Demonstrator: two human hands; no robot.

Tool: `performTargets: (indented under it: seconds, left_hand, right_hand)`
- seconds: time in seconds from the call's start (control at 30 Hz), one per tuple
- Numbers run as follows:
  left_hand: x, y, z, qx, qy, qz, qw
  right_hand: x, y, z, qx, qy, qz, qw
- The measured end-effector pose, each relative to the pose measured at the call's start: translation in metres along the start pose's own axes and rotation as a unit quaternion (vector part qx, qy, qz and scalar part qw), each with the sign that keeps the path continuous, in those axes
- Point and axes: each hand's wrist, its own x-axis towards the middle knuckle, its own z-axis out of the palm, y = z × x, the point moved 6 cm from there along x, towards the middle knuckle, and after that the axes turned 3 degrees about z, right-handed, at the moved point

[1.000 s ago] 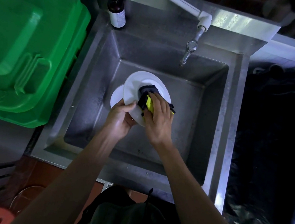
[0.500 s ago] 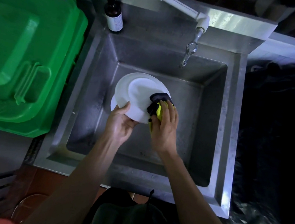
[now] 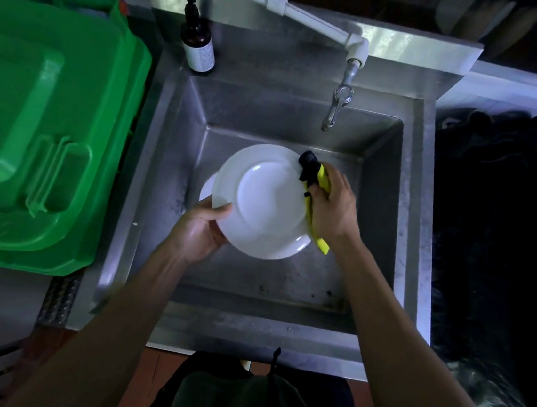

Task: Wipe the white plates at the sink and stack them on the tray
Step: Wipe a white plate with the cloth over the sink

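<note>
Over the steel sink (image 3: 382, 216) my left hand (image 3: 202, 229) grips a white plate (image 3: 264, 202) by its lower left rim, the plate's underside with its foot ring facing me. My right hand (image 3: 335, 207) is shut on a yellow and black cloth (image 3: 313, 178), pressed against the plate's right rim. A sliver of a second white plate (image 3: 207, 187) shows just behind the held plate's left edge, low in the basin. No tray is in view.
A tap (image 3: 337, 105) on a white pipe hangs over the basin's back. A dark pump bottle (image 3: 198, 41) stands at the sink's back left corner. A green bin lid (image 3: 38, 130) lies to the left, dark bags (image 3: 491, 228) to the right.
The plate has turned flatter toward me and shifted a little right. My right hand with the cloth slid from the plate's middle to its right rim.
</note>
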Motion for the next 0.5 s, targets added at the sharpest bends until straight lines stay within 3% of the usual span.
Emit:
performTargets:
  seconds: [0.2,0.5]
  left_hand:
    - [0.005,0.011,0.008,0.126,-0.049,-0.040,0.990]
    - [0.014,0.012,0.052,0.357,-0.092,-0.020,0.929]
  right_hand:
    - [0.011,-0.014,-0.005,-0.058,-0.012,-0.033,0.998]
    - [-0.001,-0.032,-0.004,-0.057,0.034,-0.055,0.996]
